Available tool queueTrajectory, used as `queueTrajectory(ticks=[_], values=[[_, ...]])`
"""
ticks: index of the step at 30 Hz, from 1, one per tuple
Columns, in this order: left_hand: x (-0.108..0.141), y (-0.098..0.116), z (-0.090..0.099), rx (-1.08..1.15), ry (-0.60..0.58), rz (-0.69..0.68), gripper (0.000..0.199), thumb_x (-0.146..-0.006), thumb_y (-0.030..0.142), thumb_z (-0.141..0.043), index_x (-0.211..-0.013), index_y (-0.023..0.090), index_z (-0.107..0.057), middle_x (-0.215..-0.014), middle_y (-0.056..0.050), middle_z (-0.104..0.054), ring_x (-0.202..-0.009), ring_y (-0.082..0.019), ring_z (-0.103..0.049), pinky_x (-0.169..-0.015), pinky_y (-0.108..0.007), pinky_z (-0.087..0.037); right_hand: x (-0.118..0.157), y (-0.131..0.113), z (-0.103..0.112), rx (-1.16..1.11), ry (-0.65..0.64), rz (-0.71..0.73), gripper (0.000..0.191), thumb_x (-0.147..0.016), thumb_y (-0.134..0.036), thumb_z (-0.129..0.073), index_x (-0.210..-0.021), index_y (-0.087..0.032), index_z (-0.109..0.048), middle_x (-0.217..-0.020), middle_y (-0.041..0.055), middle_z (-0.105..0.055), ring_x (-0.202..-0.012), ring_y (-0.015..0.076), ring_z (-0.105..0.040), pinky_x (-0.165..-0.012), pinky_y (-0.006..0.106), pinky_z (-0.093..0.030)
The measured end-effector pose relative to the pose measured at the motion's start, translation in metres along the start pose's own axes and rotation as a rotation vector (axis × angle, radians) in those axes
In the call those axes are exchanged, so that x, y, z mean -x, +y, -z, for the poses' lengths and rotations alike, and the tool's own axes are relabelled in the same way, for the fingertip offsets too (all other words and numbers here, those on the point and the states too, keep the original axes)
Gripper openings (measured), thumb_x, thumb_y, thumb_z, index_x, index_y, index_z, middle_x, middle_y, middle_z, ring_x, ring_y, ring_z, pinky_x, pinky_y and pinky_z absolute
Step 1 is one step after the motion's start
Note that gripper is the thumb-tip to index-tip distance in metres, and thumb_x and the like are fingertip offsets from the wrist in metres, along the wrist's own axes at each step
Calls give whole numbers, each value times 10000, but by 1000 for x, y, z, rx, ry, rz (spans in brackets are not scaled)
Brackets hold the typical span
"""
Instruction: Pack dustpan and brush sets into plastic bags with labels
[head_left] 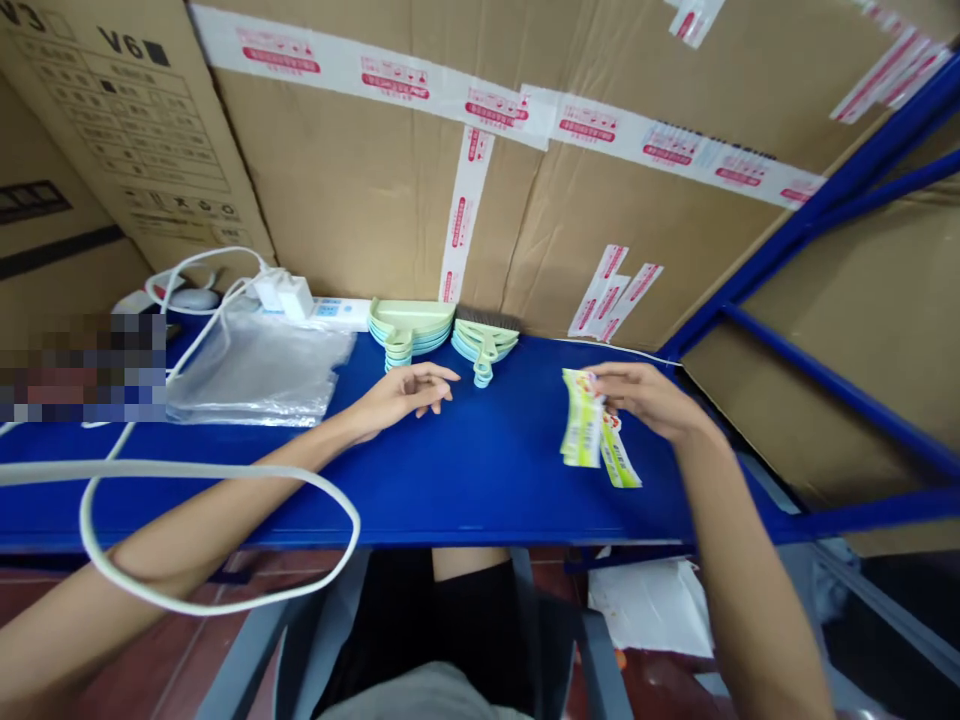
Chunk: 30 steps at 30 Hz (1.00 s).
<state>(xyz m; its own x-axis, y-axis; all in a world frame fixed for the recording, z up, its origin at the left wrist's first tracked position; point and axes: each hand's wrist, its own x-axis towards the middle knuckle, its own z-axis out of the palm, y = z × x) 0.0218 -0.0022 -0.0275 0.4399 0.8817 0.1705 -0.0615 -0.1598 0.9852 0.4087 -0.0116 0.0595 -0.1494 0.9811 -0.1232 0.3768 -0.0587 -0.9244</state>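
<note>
My right hand (637,393) grips the top of a green and white printed packet (582,425) between thumb and fingers, above the right part of the blue table (480,470). A second green and white packet (619,460) slants beside it, just under the hand. Nothing is in my left hand (411,392), which hovers with loosely curled, parted fingers. Just behind that hand is a stack of pale green and blue dustpans (412,325). Small brush heads (486,340) in the same colours, with dark bristles, are stacked to the right of them.
Clear plastic bags (262,370) lie at the left, near white plugs (289,292). A white cable (225,470) loops across my left forearm. Taped cardboard (360,170) stands behind the table, with a blue metal frame (825,400) at the right.
</note>
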Motion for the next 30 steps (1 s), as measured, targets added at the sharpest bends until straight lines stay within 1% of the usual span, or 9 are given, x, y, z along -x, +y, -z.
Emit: queueTrajectory(ticks=[3,5,7,10,13,17,21,25,30], values=[[0,0,-1,-38,-59,31,409,-925,487,-761,-1175,163,-750,-951,-81,-727,-745,-157,-641,-573,-250,-430,9,35,49,153,30,-143,501,-642,-451,-889,-1022,-134,-807,-849,123,-768,-634,155,-603,-546,288,-431],[0,0,-1,-67,-99,47,421,-936,509,-740,-1166,156,-749,-947,-78,-723,-754,-157,-646,-577,-247,-433,7,59,64,243,61,-144,531,-657,-485,-853,-1041,-122,-794,-817,112,-765,-636,166,-609,-553,288,-432],[0,1,-2,-89,-117,52,433,-939,524,-733,-1151,147,-748,-940,-77,-721,-753,-154,-646,-580,-244,-435,4,75,66,379,111,-126,547,-721,-493,-779,-1109,-108,-777,-817,115,-771,-677,199,-649,-574,298,-457],[0,2,-1,-90,-100,40,446,-931,541,-734,-1126,140,-748,-906,-72,-718,-735,-151,-638,-571,-241,-426,3,81,55,724,254,-112,562,-860,-464,-640,-1306,-133,-723,-977,137,-805,-848,270,-731,-716,363,-541],[0,1,0,-96,-79,32,430,-929,530,-739,-1117,143,-749,-896,-67,-716,-734,-150,-638,-574,-240,-425,9,72,39,1052,359,-199,625,-949,-560,-559,-1475,-232,-632,-1228,152,-773,-1115,369,-718,-913,488,-542],[1,1,1,-122,-95,47,402,-925,501,-753,-1116,148,-747,-901,-69,-723,-735,-153,-646,-585,-245,-441,14,57,15,1166,198,-332,858,-923,-706,-574,-1632,-241,-439,-1344,232,-676,-1232,421,-660,-959,501,-517],[2,0,1,-148,-107,55,378,-917,476,-767,-1111,152,-752,-896,-70,-726,-738,-156,-650,-588,-247,-453,5,46,-9,1187,82,-354,705,-931,-550,-612,-1550,-230,-504,-1199,203,-678,-1222,397,-634,-925,436,-504],[1,-2,3,-159,-79,34,357,-907,457,-777,-1096,155,-755,-879,-69,-727,-721,-151,-648,-580,-243,-459,-8,39,-26,1224,73,-331,569,-915,-510,-632,-1397,-211,-586,-1112,185,-672,-1212,397,-610,-903,422,-493],[-1,-4,5,-218,-55,-17,332,-920,451,-737,-1069,154,-747,-852,-71,-741,-689,-157,-664,-559,-248,-464,-17,38,-26,1256,109,-350,559,-915,-487,-638,-1402,-216,-590,-1149,186,-672,-1173,379,-643,-897,437,-504]])
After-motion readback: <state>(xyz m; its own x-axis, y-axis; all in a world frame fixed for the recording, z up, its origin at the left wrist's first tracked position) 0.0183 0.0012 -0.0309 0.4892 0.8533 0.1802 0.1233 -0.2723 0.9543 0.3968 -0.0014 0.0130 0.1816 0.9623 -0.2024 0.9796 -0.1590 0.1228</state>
